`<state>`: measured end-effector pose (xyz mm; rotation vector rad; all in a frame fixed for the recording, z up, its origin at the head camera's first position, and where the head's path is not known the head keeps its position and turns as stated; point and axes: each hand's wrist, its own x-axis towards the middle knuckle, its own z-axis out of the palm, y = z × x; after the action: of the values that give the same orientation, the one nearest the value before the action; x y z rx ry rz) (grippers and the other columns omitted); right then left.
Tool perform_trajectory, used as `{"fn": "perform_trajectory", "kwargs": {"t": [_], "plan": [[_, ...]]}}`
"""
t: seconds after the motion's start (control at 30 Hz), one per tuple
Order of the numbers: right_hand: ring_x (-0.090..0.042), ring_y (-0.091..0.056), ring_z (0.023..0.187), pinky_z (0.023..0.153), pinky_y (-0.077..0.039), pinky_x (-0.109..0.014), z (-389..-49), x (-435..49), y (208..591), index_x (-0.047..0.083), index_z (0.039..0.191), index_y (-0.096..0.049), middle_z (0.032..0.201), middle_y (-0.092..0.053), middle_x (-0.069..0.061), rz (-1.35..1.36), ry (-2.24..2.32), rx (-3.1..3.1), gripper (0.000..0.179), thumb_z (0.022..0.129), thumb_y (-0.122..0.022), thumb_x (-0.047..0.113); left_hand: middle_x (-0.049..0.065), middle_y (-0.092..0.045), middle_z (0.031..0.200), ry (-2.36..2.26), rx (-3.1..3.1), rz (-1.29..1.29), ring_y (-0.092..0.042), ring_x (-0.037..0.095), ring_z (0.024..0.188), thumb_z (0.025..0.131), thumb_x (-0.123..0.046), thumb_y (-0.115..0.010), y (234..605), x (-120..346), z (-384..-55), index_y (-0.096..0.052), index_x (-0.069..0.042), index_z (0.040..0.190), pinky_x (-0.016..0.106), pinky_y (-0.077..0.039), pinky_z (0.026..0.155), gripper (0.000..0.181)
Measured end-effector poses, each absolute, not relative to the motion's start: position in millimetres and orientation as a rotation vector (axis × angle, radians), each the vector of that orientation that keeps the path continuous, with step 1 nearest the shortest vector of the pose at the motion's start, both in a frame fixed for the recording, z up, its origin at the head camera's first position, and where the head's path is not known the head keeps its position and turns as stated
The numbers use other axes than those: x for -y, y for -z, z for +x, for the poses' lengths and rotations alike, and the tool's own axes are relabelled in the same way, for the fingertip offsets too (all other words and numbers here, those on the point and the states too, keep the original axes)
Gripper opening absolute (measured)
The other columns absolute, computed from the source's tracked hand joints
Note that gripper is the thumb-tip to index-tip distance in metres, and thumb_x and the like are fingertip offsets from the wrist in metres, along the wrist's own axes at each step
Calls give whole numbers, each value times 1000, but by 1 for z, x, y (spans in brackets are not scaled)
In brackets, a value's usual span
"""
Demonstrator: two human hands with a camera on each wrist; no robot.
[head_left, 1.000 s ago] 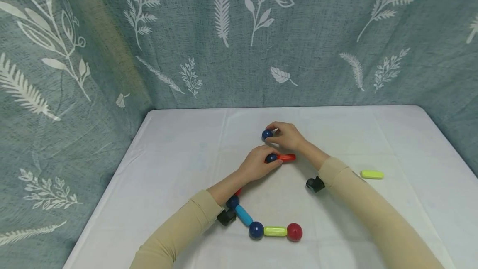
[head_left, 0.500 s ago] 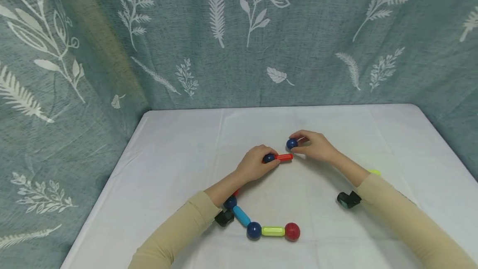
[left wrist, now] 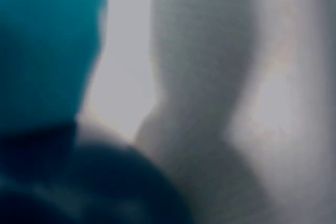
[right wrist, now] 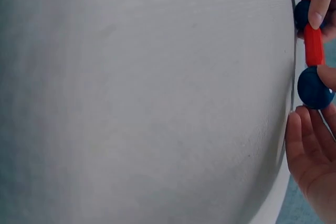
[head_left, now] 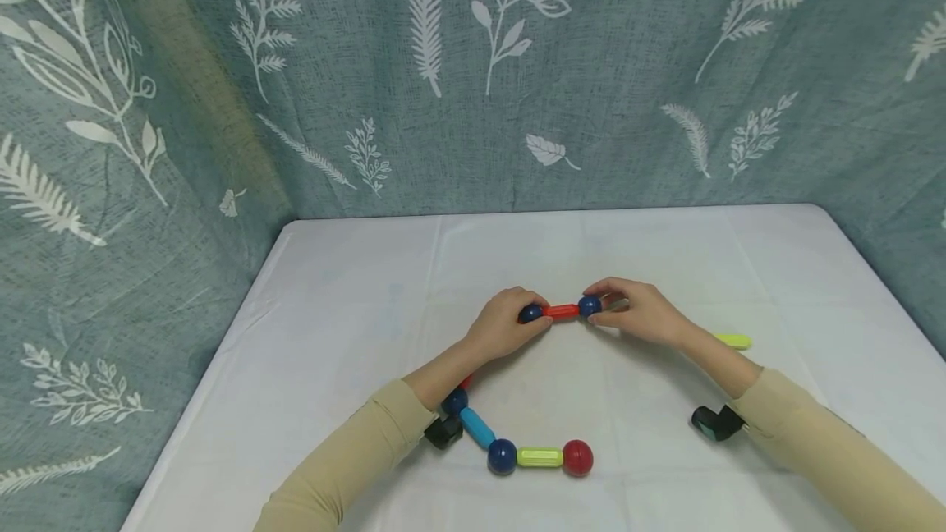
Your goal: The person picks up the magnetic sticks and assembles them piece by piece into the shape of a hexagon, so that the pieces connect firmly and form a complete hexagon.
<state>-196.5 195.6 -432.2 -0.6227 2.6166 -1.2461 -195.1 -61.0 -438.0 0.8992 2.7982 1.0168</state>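
Note:
My left hand [head_left: 505, 324] grips a dark blue ball [head_left: 530, 314] at the top end of a chain of balls and rods. A red rod [head_left: 562, 311] sticks out from that ball to the right. At the rod's far end my right hand [head_left: 641, 312] pinches another blue ball [right wrist: 314, 88], which meets the rod's tip. Below my left wrist the chain runs on through a blue ball [head_left: 455, 401], a light blue rod [head_left: 478, 428], a third blue ball [head_left: 502, 456], a yellow-green rod [head_left: 539, 457] and a red ball [head_left: 578, 458]. My left forearm partly hides another red rod.
A loose yellow-green rod [head_left: 734, 341] lies on the white table [head_left: 355, 286], right of my right wrist. Black wrist cameras hang under both sleeves, the left one [head_left: 443, 431] close beside the chain. A patterned curtain [head_left: 473, 146] stands behind the table.
My right hand has carried its blue ball rightward and down, bringing it against the free end of the red rod. My left hand has stayed on its ball.

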Motion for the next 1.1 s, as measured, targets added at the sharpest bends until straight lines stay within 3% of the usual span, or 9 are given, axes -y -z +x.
{"fn": "perform_trajectory", "kwargs": {"t": [0.23,0.5,0.73,0.9,1.1], "plan": [[-30,-63,102,84,-53,-42,-195,-199,433,2,122,-62,115,-65,-15,-623,1268,-2603,38,88,-73,15,7,-66,104,-923,-2788,896,-60,20,98,93,-23,-68,433,56,-198,-69,-8,110,32,-48,86,23],[-29,-63,102,81,-52,-37,-197,-202,434,1,124,-61,113,-65,-14,-621,1258,-2570,40,88,-73,14,5,-64,112,-534,-2736,873,-60,18,99,94,-29,-66,402,35,-206,-67,-12,120,34,-50,81,32],[-21,-63,93,75,-51,-31,-194,-207,433,1,123,-62,100,-67,-6,-600,1215,-2593,40,87,-74,15,5,-65,115,-507,-2638,917,-61,17,102,96,-32,-63,397,15,-219,-63,-13,128,34,-51,81,38],[-23,-63,96,78,-53,-34,-183,-225,423,3,120,-64,108,-67,-9,-620,1143,-2673,34,89,-72,14,3,-66,108,-543,-2583,947,-61,13,92,96,-31,-64,402,11,-221,-61,-13,131,27,-49,75,39],[-23,-61,95,78,-53,-35,-166,-260,410,5,113,-68,108,-68,-7,-651,991,-2826,27,88,-73,12,3,-65,112,-580,-2586,959,-60,14,98,95,-29,-64,406,13,-219,-61,-14,132,28,-48,80,39]]}}
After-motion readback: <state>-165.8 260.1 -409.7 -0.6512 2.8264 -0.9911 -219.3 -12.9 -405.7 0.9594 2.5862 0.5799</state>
